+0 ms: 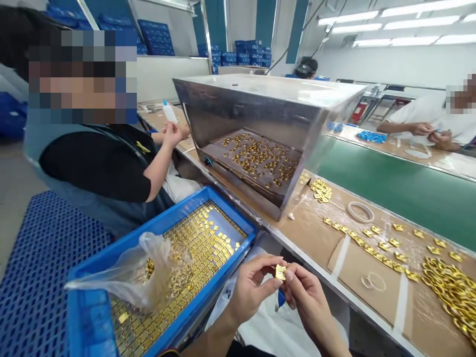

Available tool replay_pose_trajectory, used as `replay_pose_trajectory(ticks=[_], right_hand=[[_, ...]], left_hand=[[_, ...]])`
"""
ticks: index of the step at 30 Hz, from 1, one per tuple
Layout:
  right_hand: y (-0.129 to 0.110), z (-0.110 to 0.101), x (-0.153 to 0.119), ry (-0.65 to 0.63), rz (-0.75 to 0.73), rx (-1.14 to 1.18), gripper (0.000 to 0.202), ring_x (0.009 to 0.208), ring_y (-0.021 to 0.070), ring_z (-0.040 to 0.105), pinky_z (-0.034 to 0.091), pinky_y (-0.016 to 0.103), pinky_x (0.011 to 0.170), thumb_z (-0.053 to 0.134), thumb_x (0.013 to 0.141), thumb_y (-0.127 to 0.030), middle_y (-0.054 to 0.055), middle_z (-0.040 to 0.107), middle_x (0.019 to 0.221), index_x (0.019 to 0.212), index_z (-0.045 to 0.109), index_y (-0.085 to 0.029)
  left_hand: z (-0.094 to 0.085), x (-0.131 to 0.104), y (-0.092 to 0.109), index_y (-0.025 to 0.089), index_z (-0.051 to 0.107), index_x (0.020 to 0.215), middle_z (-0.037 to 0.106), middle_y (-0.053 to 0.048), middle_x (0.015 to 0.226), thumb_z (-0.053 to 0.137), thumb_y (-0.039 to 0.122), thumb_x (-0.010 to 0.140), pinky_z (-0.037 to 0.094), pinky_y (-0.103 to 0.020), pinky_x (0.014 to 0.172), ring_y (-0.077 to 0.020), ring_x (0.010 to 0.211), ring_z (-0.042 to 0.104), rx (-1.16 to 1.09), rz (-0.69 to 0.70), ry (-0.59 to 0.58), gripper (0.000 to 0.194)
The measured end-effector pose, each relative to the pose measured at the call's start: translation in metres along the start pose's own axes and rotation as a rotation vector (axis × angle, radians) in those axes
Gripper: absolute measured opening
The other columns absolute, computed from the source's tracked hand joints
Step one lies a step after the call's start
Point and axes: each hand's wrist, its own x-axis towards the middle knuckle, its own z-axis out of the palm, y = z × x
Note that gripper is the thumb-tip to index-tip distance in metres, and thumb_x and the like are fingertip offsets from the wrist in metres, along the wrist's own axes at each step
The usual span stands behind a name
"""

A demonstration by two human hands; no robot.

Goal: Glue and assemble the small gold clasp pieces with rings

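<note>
Above my lap, my left hand (pixel 256 285) pinches a small square gold metal fitting (pixel 280 272) between thumb and fingers. My right hand (pixel 307 292) is closed, its thumb and fingertips meeting at the fitting's right edge. Just beneath my right fingers shows a small blue object (pixel 281 298); what it is, and whether those fingers hold it, I cannot tell. On the bench to the right, similar gold fittings (pixel 375 254) lie in a line and scattered. Beside them is a heap of gold chain-like rings (pixel 449 292).
A blue tray (pixel 84 322) on my left holds rows of gold pieces and a clear plastic bag (pixel 148 277). Ahead, a metal box (pixel 238 111) with an open front contains many gold parts. A co-worker (pixel 92 163) at left holds a white bottle (pixel 170 113). A green belt (pixel 401 173) runs behind.
</note>
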Motion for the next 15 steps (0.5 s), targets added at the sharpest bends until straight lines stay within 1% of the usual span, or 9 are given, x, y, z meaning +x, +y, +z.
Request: replay_pose_trajectory(ticks=[3,5,7,8,10,12,13,14,15], right_hand=[[-0.002,0.031,0.022,-0.046,0.033,0.08,0.054,0.047,0.0062,0.036,0.031,0.016,0.042,0.075,0.086,-0.065,-0.003,0.048,0.059,0.071,0.058,-0.016],[0.004,0.049,0.039,-0.068,0.053,0.133,0.054,0.045,0.0057,0.035,0.031,0.016,0.041,0.076,0.084,-0.066,-0.003,0.049,0.06,0.071,0.058,-0.016],[0.014,0.059,0.055,-0.091,0.078,0.147,0.056,0.044,0.0063,0.037,0.032,0.017,0.041,0.073,0.085,-0.068,-0.002,0.051,0.06,0.071,0.058,-0.016],[0.02,0.061,0.062,-0.092,0.082,0.119,0.057,0.044,0.0074,0.039,0.034,0.018,0.041,0.071,0.086,-0.071,-0.001,0.053,0.06,0.071,0.058,-0.017],[0.031,0.06,0.078,-0.049,0.035,-0.032,0.06,0.047,0.0118,0.049,0.038,0.021,0.043,0.064,0.087,-0.075,0.002,0.058,0.062,0.074,0.061,-0.017],[0.032,0.057,0.097,0.01,-0.097,-0.304,0.057,0.054,0.0168,0.057,0.044,0.025,0.047,0.057,0.092,-0.073,0.006,0.063,0.066,0.08,0.065,-0.017],[0.028,0.058,0.109,0.009,-0.179,-0.47,0.053,0.057,0.0187,0.061,0.047,0.026,0.051,0.053,0.097,-0.067,0.007,0.065,0.068,0.083,0.067,-0.017],[0.02,0.061,0.123,-0.007,-0.266,-0.65,0.048,0.061,0.0197,0.063,0.05,0.028,0.056,0.049,0.102,-0.057,0.007,0.067,0.07,0.085,0.068,-0.017],[0.01,0.067,0.139,-0.042,-0.346,-0.848,0.04,0.069,0.0208,0.067,0.053,0.029,0.066,0.046,0.105,-0.046,0.008,0.069,0.078,0.09,0.069,-0.017]], left_hand=[[-0.023,0.01,0.014,0.024,0.078,0.109,0.078,-0.006,0.1,0.082,0.026,0.081,0.058,-0.025,0.081,-0.0153,0.087,0.071,0.027,0.037,0.082,0.028],[-0.037,0.018,0.021,0.021,0.079,0.103,0.078,-0.008,0.098,0.081,0.03,0.082,0.058,-0.026,0.081,-0.0164,0.086,0.071,0.089,0.059,0.147,0.023],[-0.052,0.025,0.027,0.019,0.08,0.1,0.078,-0.01,0.098,0.08,0.035,0.082,0.058,-0.029,0.084,-0.0189,0.089,0.072,0.138,0.042,0.221,0.025],[-0.061,0.027,0.029,0.018,0.079,0.099,0.078,-0.011,0.099,0.08,0.038,0.081,0.059,-0.031,0.085,-0.0202,0.09,0.072,0.143,0.022,0.255,0.027],[-0.078,0.027,0.032,0.016,0.078,0.099,0.079,-0.012,0.097,0.081,0.041,0.079,0.06,-0.034,0.085,-0.0226,0.09,0.074,0.117,-0.01,0.318,0.032],[-0.097,0.024,0.033,0.016,0.076,0.098,0.079,-0.011,0.093,0.083,0.042,0.077,0.061,-0.035,0.082,-0.024,0.088,0.076,0.073,-0.029,0.384,0.034],[-0.106,0.021,0.032,0.017,0.074,0.098,0.079,-0.01,0.092,0.084,0.042,0.075,0.062,-0.034,0.079,-0.0241,0.086,0.076,0.054,-0.043,0.422,0.035],[-0.114,0.018,0.031,0.017,0.073,0.099,0.078,-0.009,0.091,0.085,0.041,0.074,0.062,-0.033,0.076,-0.0236,0.084,0.077,0.039,-0.065,0.466,0.036],[-0.12,0.016,0.029,0.018,0.072,0.099,0.078,-0.008,0.091,0.087,0.041,0.072,0.063,-0.032,0.074,-0.0228,0.082,0.077,0.031,-0.094,0.513,0.038]])
